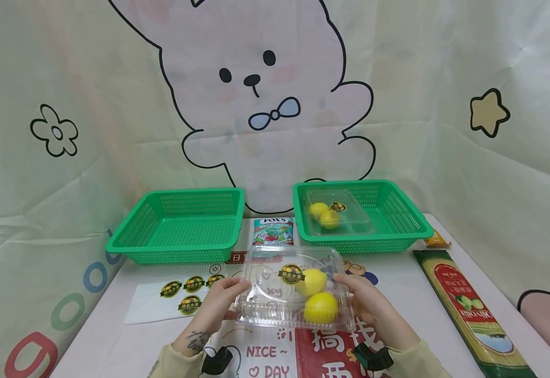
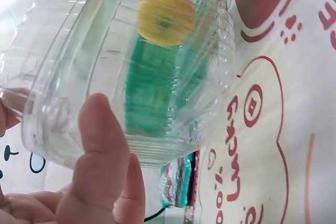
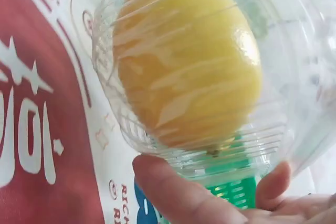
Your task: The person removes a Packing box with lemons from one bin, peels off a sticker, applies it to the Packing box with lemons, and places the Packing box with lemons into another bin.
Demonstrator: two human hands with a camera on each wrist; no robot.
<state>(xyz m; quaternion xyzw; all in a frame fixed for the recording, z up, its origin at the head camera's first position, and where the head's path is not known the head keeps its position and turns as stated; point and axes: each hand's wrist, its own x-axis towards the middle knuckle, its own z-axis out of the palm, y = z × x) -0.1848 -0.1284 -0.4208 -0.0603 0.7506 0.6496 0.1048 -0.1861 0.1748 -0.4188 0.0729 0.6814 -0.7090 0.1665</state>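
Observation:
A clear plastic clamshell box (image 1: 267, 312) is held above the front middle of the table, its lid down. Two lemons, an upper one (image 1: 312, 282) and a lower one (image 1: 321, 308), lie at its right end. A black-and-gold sticker (image 1: 291, 274) is on the lid. My left hand (image 1: 218, 302) grips the box's left side, with the thumb (image 2: 102, 135) along the clear wall in the left wrist view. At the opposite side my right hand (image 1: 369, 299) grips the box. A lemon (image 3: 186, 61) shows large through the ribbed plastic in the right wrist view.
Behind stand two green baskets, a left one (image 1: 175, 255) and a right one (image 1: 364, 244); the right one holds another clear box (image 1: 352, 223) with lemons. A sticker sheet (image 1: 149, 307) lies left, a Fox's candy bag (image 1: 273, 231) between the baskets, a long green-gold packet (image 1: 468, 307) right.

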